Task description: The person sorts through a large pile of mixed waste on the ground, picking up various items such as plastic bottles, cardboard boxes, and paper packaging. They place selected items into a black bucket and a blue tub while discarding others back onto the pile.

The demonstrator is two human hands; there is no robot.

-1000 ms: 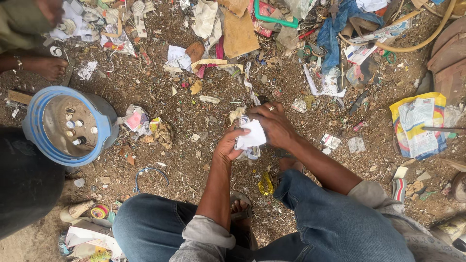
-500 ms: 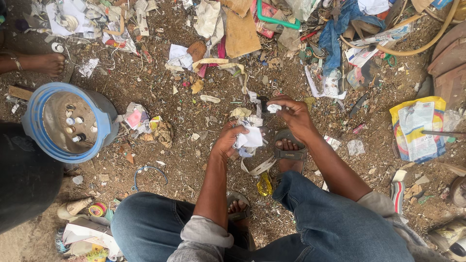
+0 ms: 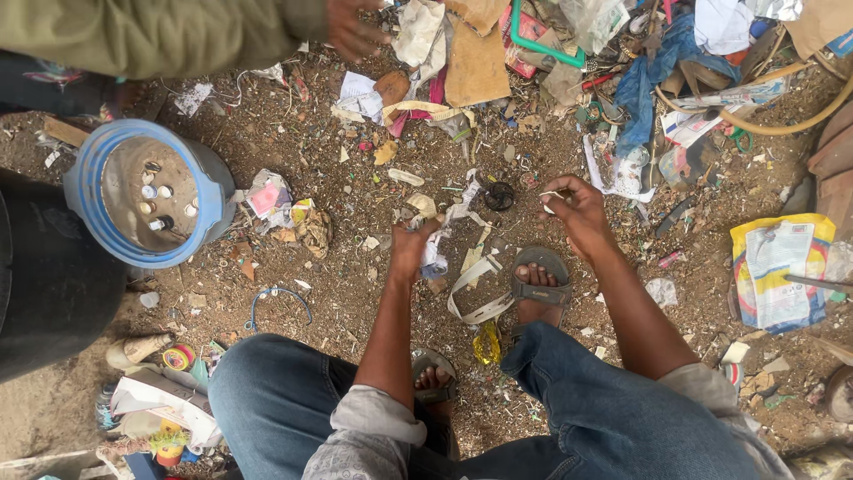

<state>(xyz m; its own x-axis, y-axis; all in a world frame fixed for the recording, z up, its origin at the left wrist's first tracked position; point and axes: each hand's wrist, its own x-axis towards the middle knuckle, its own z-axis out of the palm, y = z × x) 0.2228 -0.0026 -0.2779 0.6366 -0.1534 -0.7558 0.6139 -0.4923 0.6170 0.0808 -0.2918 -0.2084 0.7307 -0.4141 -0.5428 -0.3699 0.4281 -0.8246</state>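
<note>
Brown, gritty dirt ground (image 3: 355, 293) strewn with scraps fills the head view, and the person squats over it in blue jeans with grey sleeves pushed up. The left hand (image 3: 413, 244) is closed around crumpled white paper (image 3: 433, 258), from which a torn white strip (image 3: 475, 284) trails down across the dirt and curls just beside the right foot's grey sandal (image 3: 539, 286). The right hand (image 3: 577, 209) is held apart from the left, above the sandal, its fingers curled and pinching a small pale scrap (image 3: 558, 196); what that scrap is cannot be told. A small dark round piece (image 3: 499, 196) lies on the ground between the two hands, a little farther from the body. The left foot in a second sandal (image 3: 435, 373) is tucked between the knees, and a yellow wrapper (image 3: 486, 342) lies between the feet. To the left stands a blue-rimmed bucket (image 3: 84, 191) with small caps and bits in its bottom. Another person's hand (image 3: 355, 31), in an olive sleeve, reaches into the litter at the top edge. A yellow and blue printed bag (image 3: 777, 267) lies on the dirt at the right.
</note>
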